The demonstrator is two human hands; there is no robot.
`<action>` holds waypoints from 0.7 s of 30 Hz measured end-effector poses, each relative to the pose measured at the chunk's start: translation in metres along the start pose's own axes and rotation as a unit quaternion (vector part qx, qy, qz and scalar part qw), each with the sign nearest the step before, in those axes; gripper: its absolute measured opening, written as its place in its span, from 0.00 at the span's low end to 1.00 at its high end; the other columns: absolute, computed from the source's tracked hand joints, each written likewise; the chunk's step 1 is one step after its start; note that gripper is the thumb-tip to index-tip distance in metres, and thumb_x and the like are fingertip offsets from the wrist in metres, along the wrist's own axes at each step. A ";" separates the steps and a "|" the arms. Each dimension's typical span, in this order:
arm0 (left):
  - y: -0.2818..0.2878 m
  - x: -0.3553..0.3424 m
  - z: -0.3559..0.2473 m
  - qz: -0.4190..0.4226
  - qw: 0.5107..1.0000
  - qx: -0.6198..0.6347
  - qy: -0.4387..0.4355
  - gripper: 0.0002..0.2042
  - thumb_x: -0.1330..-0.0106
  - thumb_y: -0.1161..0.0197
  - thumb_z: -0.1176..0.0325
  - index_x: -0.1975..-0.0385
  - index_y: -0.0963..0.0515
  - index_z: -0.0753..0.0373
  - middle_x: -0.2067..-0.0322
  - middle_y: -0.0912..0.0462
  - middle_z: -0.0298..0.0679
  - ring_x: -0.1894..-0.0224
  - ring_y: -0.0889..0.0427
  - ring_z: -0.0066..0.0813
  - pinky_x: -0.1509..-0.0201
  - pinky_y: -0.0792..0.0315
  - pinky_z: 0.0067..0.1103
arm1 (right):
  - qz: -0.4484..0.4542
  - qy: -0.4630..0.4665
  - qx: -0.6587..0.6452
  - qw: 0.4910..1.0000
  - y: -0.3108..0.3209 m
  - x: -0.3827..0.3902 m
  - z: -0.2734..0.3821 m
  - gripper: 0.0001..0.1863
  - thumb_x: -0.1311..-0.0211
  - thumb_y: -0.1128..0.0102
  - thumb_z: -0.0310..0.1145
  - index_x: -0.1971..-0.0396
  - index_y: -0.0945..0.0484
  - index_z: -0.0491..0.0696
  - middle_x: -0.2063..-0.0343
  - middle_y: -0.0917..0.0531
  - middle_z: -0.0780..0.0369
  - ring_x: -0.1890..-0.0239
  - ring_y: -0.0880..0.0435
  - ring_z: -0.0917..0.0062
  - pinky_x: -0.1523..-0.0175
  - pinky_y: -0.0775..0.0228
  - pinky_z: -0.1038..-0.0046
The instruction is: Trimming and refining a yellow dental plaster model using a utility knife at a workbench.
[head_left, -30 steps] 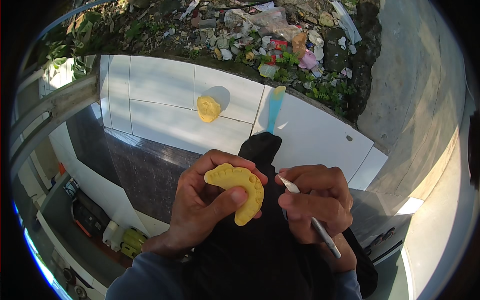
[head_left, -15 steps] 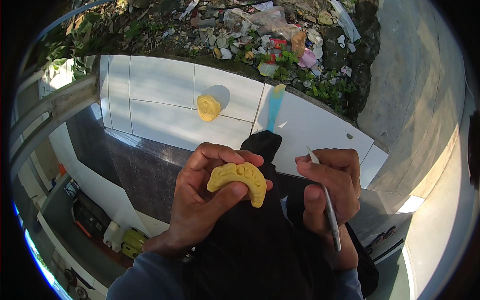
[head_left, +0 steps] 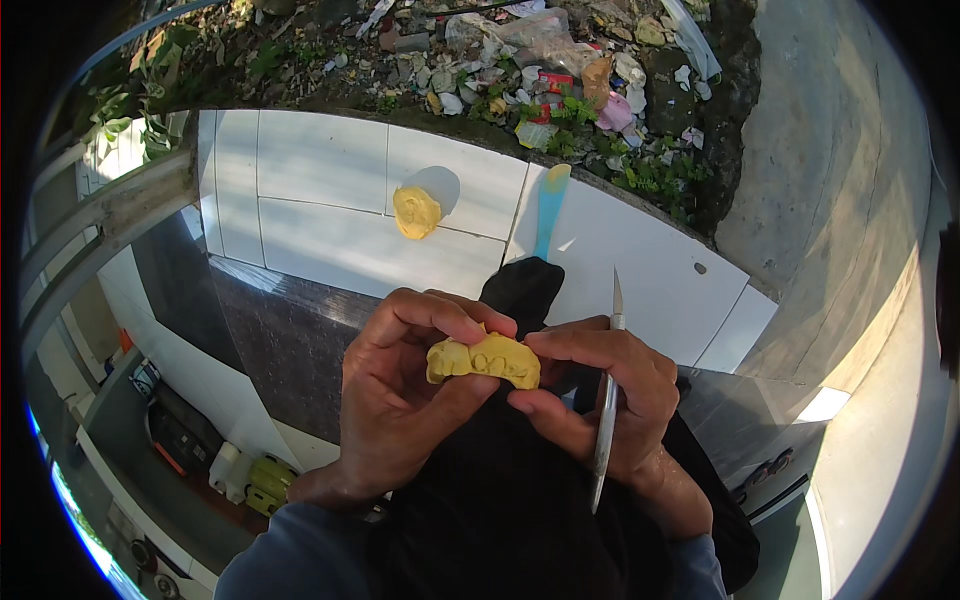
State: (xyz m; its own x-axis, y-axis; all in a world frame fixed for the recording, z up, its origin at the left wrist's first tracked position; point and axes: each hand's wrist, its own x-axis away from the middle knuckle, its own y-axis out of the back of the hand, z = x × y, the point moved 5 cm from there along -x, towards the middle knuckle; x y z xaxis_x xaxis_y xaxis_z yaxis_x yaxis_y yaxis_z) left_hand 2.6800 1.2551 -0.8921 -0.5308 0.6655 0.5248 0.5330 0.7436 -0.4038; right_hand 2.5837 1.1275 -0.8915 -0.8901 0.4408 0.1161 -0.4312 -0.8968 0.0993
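Note:
A yellow, curved dental cast [head_left: 487,360] with tooth-shaped hollows along it sits in my left hand [head_left: 405,385], pinched between the thumb and fingertips. My right hand [head_left: 610,400] touches the cast's right end with its index finger and thumb. That same hand keeps a slim metal craft knife [head_left: 606,420] tucked between its fingers, blade pointing up and away from the cast. On the white tiled ledge ahead lie a round yellow lump [head_left: 416,212] and a light-blue spatula [head_left: 550,210] with a yellowish tip.
Past the white tiled ledge [head_left: 320,160] is ground strewn with rubbish [head_left: 560,60] and small plants. A grey wall [head_left: 830,200] rises on the right. Lower left, a shelf holds a green case [head_left: 268,484] and other gear. Black cloth [head_left: 470,520] covers my lap.
My right hand has moved left to the cast, and its thumb and index finger now touch it. The cast has been tilted, and the knife stands more upright.

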 end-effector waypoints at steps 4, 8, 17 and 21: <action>0.000 0.000 -0.001 0.007 1.000 -0.017 -0.003 0.15 0.43 0.38 0.84 0.57 0.32 0.67 0.55 0.24 0.49 0.50 0.23 0.29 0.46 0.27 0.23 | -0.009 0.002 0.005 1.000 0.001 -0.001 0.002 0.20 0.55 0.25 0.30 0.62 0.23 0.41 0.68 0.16 0.56 0.72 0.15 0.76 0.69 0.23 0.80; 0.000 -0.001 -0.001 0.008 1.000 -0.012 0.002 0.15 0.43 0.37 0.83 0.58 0.31 0.67 0.55 0.24 0.48 0.51 0.23 0.28 0.46 0.27 0.23 | -0.014 0.001 0.012 1.000 0.001 -0.001 0.001 0.19 0.54 0.26 0.30 0.62 0.22 0.41 0.70 0.16 0.57 0.72 0.15 0.77 0.69 0.22 0.80; -0.002 -0.001 -0.006 0.003 0.999 -0.040 -0.019 0.16 0.45 0.37 0.85 0.58 0.31 0.67 0.53 0.25 0.50 0.50 0.23 0.30 0.45 0.27 0.24 | -0.009 0.022 0.018 1.000 0.003 -0.004 0.001 0.18 0.54 0.27 0.26 0.61 0.21 0.40 0.67 0.16 0.55 0.68 0.14 0.75 0.65 0.20 0.78; -0.003 -0.001 -0.008 0.006 0.997 -0.065 -0.042 0.17 0.46 0.38 0.87 0.58 0.30 0.68 0.53 0.25 0.50 0.49 0.23 0.30 0.45 0.27 0.24 | -0.008 0.019 0.008 1.000 0.002 -0.004 0.001 0.18 0.54 0.28 0.25 0.61 0.21 0.40 0.66 0.16 0.55 0.67 0.14 0.74 0.64 0.20 0.77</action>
State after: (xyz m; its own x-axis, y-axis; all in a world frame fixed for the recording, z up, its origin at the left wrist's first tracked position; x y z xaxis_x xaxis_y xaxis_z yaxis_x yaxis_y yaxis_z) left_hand 2.6842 1.2520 -0.8852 -0.5745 0.6817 0.4530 0.6173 0.7243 -0.3071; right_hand 2.5863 1.1239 -0.8909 -0.8882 0.4528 0.0777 -0.4430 -0.8890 0.1160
